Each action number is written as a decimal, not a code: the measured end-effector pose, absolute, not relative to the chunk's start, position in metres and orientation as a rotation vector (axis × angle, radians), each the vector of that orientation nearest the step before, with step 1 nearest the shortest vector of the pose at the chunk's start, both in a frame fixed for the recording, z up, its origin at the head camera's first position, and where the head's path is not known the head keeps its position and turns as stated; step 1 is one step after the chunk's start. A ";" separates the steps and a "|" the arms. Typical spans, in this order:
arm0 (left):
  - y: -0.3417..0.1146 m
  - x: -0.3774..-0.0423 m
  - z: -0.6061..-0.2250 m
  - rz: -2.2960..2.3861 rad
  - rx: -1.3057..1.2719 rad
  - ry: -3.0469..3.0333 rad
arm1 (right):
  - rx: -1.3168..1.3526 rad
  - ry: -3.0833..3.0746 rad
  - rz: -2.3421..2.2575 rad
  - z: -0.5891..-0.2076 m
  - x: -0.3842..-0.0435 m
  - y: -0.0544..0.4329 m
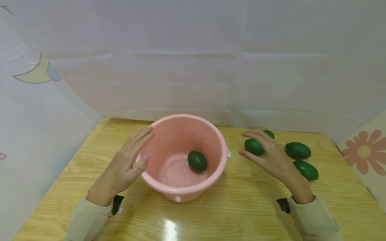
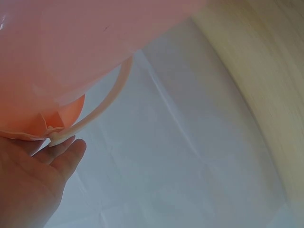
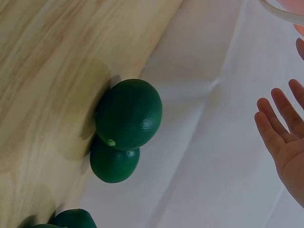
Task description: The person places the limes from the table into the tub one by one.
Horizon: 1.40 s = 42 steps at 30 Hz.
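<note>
A pink bucket [image 1: 181, 189] stands upright on the wooden table, with one green lime [image 1: 197, 161] lying on its bottom. My left hand [image 1: 122, 164] rests against the bucket's left rim, fingers extended and thumb at the edge. In the left wrist view, the fingers of the left hand [image 2: 35, 175] reach along the outside of the rim, by the handle [image 2: 107, 99]. My right hand [image 1: 268, 155] hovers over the right of the table, fingers spread and holding nothing. Below it in the head view is a lime [image 1: 254, 147], with another lime [image 1: 269, 134] behind, partly hidden by the hand.
Two more limes, one behind [image 1: 298, 150] and one nearer [image 1: 306, 170], lie right of the right hand. The table [image 1: 235, 214] meets a pale cloth backdrop [image 1: 187, 73] at the back and sides. A white handle joint [image 1: 229, 153] sticks out at the bucket's right.
</note>
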State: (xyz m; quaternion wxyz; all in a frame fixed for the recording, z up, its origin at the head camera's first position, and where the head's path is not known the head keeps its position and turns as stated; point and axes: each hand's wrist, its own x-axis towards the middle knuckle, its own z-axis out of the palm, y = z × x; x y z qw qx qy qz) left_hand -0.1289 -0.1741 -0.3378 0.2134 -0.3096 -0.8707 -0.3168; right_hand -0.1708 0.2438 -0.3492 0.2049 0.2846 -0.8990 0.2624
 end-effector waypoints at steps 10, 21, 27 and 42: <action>-0.173 -0.129 -0.337 -0.879 -0.852 -2.421 | 0.782 -2.532 0.748 -0.361 -0.179 0.253; -0.174 -0.129 -0.337 -0.877 -0.859 -2.413 | 0.768 -2.585 0.765 -0.370 -0.187 0.264; -0.174 -0.129 -0.338 -0.874 -0.852 -2.416 | 0.751 -2.618 0.777 -0.375 -0.192 0.269; -0.174 -0.129 -0.339 -0.875 -0.841 -2.422 | 0.653 -2.748 0.794 -0.381 -0.199 0.280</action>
